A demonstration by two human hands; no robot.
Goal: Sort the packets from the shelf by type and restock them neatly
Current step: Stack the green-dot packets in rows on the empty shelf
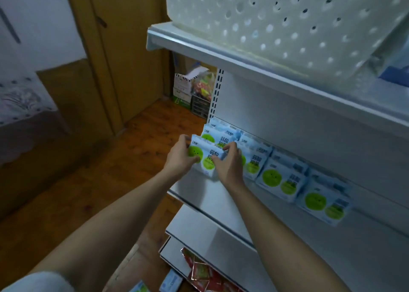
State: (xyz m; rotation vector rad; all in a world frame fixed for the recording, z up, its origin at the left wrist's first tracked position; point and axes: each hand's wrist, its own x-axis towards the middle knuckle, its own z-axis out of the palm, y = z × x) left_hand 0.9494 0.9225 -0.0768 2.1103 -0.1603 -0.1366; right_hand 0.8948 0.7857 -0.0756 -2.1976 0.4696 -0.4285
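**White-and-green packet held at the left end of the row**

White shelving fills the right side, and nearest the camera, low down, red sachets [200,271] and a few blue-and-white packs [170,283] lie loose on the bottom shelf [174,257]. Above them both forearms reach up to the middle shelf [199,196]. The left hand [179,156] curls round the left edge of one upright packet [204,159], thumb on its green circle; the right hand [228,162] pinches the same packet's right edge, fingers bent over its top corner. Both hands sit equally close to it, one on each short side, so its long axis runs left to right between them. Directly behind stands the stack [219,134] of matching packets, and the row [285,181] of them stretches away rightward along the back panel. By my reading, the held packet has only to go backward, squarely against that stack, to finish this end.
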